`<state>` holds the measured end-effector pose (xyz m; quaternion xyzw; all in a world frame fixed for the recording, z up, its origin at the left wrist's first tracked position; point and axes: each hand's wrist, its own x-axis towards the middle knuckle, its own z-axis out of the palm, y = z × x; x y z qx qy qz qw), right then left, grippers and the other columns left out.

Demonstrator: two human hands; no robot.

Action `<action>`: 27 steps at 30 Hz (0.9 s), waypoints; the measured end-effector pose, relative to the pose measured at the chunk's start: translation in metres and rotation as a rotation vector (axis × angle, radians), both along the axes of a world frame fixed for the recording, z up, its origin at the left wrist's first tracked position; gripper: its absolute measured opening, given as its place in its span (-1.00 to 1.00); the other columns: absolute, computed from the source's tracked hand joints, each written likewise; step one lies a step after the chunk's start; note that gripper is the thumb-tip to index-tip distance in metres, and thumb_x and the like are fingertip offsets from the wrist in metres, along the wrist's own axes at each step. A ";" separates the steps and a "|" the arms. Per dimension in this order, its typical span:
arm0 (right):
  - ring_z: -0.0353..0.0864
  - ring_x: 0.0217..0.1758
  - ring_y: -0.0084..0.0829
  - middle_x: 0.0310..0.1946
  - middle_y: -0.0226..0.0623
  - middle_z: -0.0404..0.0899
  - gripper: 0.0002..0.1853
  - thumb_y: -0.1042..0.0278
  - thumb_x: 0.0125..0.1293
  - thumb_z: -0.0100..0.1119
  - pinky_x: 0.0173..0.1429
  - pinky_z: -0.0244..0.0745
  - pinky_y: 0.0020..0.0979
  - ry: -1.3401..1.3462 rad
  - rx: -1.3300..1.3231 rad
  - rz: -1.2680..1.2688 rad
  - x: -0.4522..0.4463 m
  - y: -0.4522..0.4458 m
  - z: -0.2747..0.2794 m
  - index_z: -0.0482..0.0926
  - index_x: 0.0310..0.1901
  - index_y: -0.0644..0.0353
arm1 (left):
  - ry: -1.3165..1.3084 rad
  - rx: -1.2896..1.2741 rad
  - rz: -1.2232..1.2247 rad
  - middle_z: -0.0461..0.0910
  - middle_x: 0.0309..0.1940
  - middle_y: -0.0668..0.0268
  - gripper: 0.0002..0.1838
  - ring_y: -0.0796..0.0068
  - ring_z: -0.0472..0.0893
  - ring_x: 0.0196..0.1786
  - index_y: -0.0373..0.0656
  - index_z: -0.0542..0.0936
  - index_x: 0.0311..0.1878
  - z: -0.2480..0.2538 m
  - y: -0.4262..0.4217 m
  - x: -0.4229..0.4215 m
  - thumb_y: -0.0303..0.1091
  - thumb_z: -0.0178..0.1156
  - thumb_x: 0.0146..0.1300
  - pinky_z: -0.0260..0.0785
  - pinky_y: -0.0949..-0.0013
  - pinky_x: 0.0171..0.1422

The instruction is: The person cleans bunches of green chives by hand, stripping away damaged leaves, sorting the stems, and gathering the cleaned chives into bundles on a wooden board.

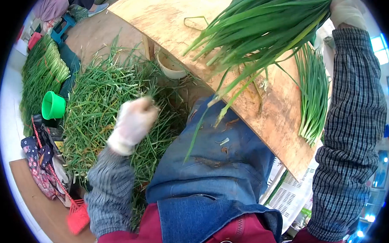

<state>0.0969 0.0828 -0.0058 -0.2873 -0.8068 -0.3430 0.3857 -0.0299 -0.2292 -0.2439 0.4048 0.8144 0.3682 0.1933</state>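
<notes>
1. Right hand (348, 14), in a pale glove: fingers clamped around one end of a loose bunch of long, flat green leaves (266, 25), raised over the pale wooden board (280, 111), loose blades hanging past its edge.
2. Left hand (134, 121), pale-gloved and blurred: cannot tell whether the fingers are apart or together; it is above the heap of loose green leaf scraps (96, 101).
3. Farther out: a green plastic cup (53, 105) beside the heap; a second green bunch (313, 95) on the board's right side.
</notes>
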 end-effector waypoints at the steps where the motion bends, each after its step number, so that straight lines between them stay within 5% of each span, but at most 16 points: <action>1: 0.60 -0.41 -0.16 -0.53 -0.08 0.58 -0.79 0.24 0.07 0.14 -0.30 0.45 -0.30 -0.005 -0.004 -0.003 0.000 -0.002 0.001 0.63 -0.45 0.19 | 0.276 -0.288 -0.011 0.45 -0.74 0.17 -0.84 0.39 0.48 -0.67 -0.27 0.52 -0.55 -0.019 -0.033 -0.018 -0.40 0.09 0.05 0.38 0.36 -0.53; 3: 0.60 -0.42 -0.17 -0.53 -0.08 0.58 -0.79 0.23 0.06 0.14 -0.31 0.45 -0.31 -0.013 -0.007 -0.008 0.001 -0.004 -0.001 0.63 -0.45 0.19 | 0.636 -0.837 -0.045 0.47 -0.74 0.29 -0.89 0.54 0.46 -0.68 -0.12 0.54 -0.59 -0.046 -0.080 -0.031 -0.42 0.13 0.01 0.37 0.41 -0.59; 4: 0.60 -0.42 -0.17 -0.53 -0.08 0.58 -0.79 0.22 0.06 0.14 -0.31 0.45 -0.31 -0.011 -0.014 -0.011 0.002 -0.005 -0.002 0.64 -0.45 0.19 | 0.583 -0.750 -0.021 0.48 -0.71 0.30 -0.90 0.51 0.46 -0.68 -0.12 0.55 -0.58 -0.047 -0.083 -0.021 -0.44 0.14 0.02 0.35 0.42 -0.59; 6: 0.60 -0.43 -0.17 -0.54 -0.09 0.59 -0.78 0.21 0.06 0.15 -0.32 0.45 -0.31 -0.013 -0.023 -0.009 0.000 -0.005 -0.004 0.64 -0.45 0.19 | 0.555 -0.027 -0.117 0.48 -0.64 0.28 -0.96 0.42 0.49 -0.61 -0.14 0.55 -0.51 -0.039 -0.052 0.012 -0.47 0.16 0.02 0.37 0.39 -0.54; 10: 0.60 -0.44 -0.17 -0.54 -0.10 0.59 -0.77 0.19 0.05 0.16 -0.34 0.46 -0.31 -0.020 -0.023 -0.023 0.002 -0.003 -0.004 0.65 -0.45 0.18 | 0.418 0.465 -0.135 0.54 -0.42 0.17 -0.89 0.23 0.56 -0.42 -0.20 0.57 -0.31 0.002 0.049 0.062 -0.40 0.17 0.10 0.39 0.30 -0.36; 15: 0.61 -0.48 -0.20 -0.57 -0.13 0.59 -0.77 0.16 0.03 0.19 -0.36 0.46 -0.31 -0.051 -0.035 -0.018 0.009 0.009 -0.008 0.68 -0.46 0.13 | 0.278 0.180 -0.109 0.57 -0.36 0.13 -0.72 0.08 0.57 -0.31 -0.17 0.57 -0.20 0.008 0.141 0.080 -0.20 0.13 0.12 0.39 0.12 -0.24; 19: 0.60 -0.49 -0.20 -0.57 -0.14 0.59 -0.77 0.16 0.04 0.18 -0.36 0.46 -0.33 -0.092 0.038 -0.024 0.016 0.004 -0.012 0.68 -0.46 0.13 | 0.314 0.262 -0.167 0.59 -0.48 0.11 -0.72 0.12 0.59 -0.32 -0.14 0.61 -0.22 0.006 0.149 0.082 -0.16 0.14 0.10 0.40 0.14 -0.22; 22: 0.61 -0.48 -0.21 -0.57 -0.16 0.60 -0.78 0.17 0.06 0.17 -0.35 0.46 -0.34 -0.010 -0.071 -0.022 0.015 0.008 -0.011 0.68 -0.46 0.13 | 0.011 0.161 -0.152 0.60 -0.41 0.08 -0.68 0.12 0.59 -0.27 -0.15 0.61 -0.18 0.017 0.144 0.079 -0.13 0.16 0.09 0.40 0.22 -0.17; 27: 0.60 -0.48 -0.22 -0.58 -0.18 0.59 -0.78 0.17 0.06 0.16 -0.35 0.46 -0.34 -0.018 -0.042 -0.025 0.016 0.009 -0.011 0.66 -0.46 0.14 | -0.447 0.203 -0.371 0.57 -0.58 0.19 -0.63 0.38 0.54 -0.49 -0.31 0.59 -0.20 0.010 0.155 0.076 -0.16 0.21 0.06 0.38 0.34 -0.29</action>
